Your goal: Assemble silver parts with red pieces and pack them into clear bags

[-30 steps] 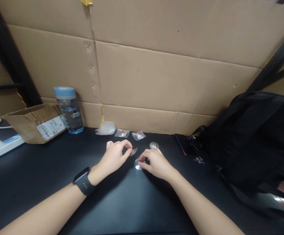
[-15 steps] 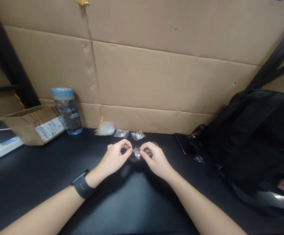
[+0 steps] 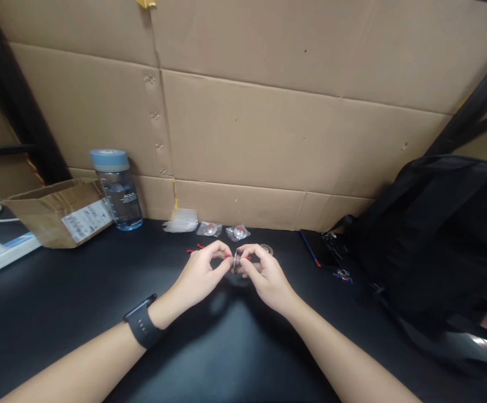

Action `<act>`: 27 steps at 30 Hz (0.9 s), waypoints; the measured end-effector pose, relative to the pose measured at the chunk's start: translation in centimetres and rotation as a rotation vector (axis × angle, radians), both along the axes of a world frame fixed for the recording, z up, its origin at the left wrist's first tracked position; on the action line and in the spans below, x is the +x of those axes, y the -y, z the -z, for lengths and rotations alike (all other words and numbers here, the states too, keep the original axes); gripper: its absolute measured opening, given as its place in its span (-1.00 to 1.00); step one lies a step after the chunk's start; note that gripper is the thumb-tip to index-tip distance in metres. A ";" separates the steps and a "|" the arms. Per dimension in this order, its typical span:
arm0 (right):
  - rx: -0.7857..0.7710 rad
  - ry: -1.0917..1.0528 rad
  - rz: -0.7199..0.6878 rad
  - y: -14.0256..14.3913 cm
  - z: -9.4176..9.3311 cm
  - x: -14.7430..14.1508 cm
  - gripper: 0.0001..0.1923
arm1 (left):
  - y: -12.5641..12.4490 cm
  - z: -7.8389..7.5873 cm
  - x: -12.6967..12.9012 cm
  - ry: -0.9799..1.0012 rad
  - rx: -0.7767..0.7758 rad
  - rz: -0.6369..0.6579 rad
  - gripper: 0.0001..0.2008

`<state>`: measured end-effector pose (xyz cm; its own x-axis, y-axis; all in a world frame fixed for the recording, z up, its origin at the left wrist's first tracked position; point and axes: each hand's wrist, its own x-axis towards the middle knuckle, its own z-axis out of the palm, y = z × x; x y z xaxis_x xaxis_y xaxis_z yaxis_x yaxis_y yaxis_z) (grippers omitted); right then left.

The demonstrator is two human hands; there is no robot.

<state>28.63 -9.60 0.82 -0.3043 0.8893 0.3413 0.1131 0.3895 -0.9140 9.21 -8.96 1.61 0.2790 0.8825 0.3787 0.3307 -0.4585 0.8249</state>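
Observation:
My left hand (image 3: 201, 275) pinches a red cord at the back of a small shiny disc that looks like a finger cymbal (image 3: 235, 262). Opposite it, my right hand (image 3: 271, 278) holds a matching disc by its own red piece. The two discs are edge-on to me and look pressed together or very close; I cannot tell which. Red cord ends (image 3: 195, 248) show behind my left hand. Beyond my right fingers lies a round, ring-like item (image 3: 267, 249), partly hidden.
Two clear packets with red-and-silver discs, a left packet (image 3: 209, 229) and a right packet (image 3: 238, 232), lie by the cardboard wall. Beside them are clear bags (image 3: 181, 220). A water bottle (image 3: 121, 196) and a cardboard box (image 3: 65, 218) stand left; a phone (image 3: 319, 249), keys (image 3: 343, 275) and a black backpack (image 3: 436, 252) are right.
My hands have come closer together. The right disc, seen at an angle before, has turned edge-on and now meets or nearly meets the left one.

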 end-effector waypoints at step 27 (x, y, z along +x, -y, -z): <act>0.177 0.541 0.117 -2.4 -0.5 3.5 -0.55 | -7.3 2.2 -8.5 -0.790 0.263 -0.290 -0.63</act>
<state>32.17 -7.25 1.31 -0.3803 0.8709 0.3112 0.5971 0.4881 -0.6366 0.71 -1.70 -0.61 0.3236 0.8705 0.3709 0.8928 -0.4107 0.1850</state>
